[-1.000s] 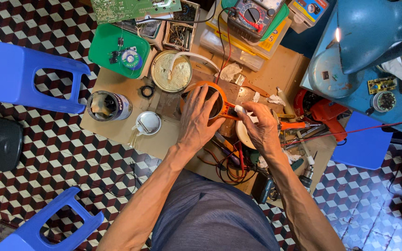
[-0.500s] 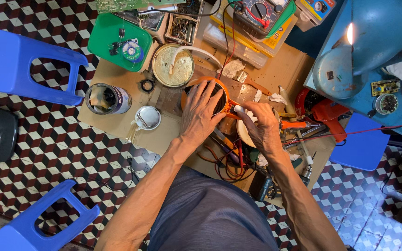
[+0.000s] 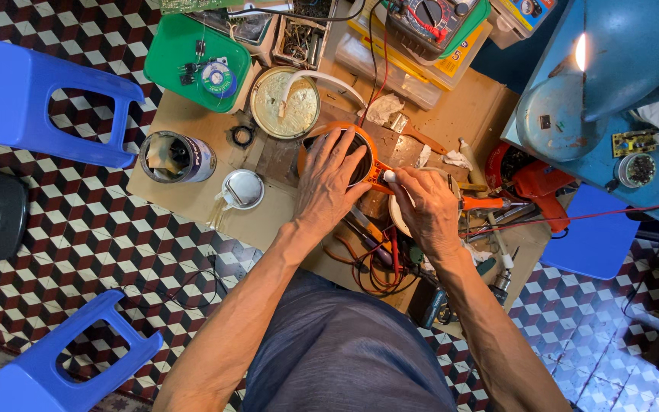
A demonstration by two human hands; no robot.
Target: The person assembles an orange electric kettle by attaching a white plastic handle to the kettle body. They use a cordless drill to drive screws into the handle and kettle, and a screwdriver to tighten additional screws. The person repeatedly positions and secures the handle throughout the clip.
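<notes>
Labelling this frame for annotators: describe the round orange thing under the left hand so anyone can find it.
Start at the brown cardboard work surface in the middle of the checkered floor. Near its centre, the left hand lies flat on an orange-rimmed round object with a dark inside. Unlike the gold tin up-left, it has an orange handle toward the right hand.

Yellow printed box (image 3: 451,57) at counter's far edge, under multimeter with small grey screen (image 3: 430,14). Round blue-white label on solder spool (image 3: 217,77), green tray.
</notes>
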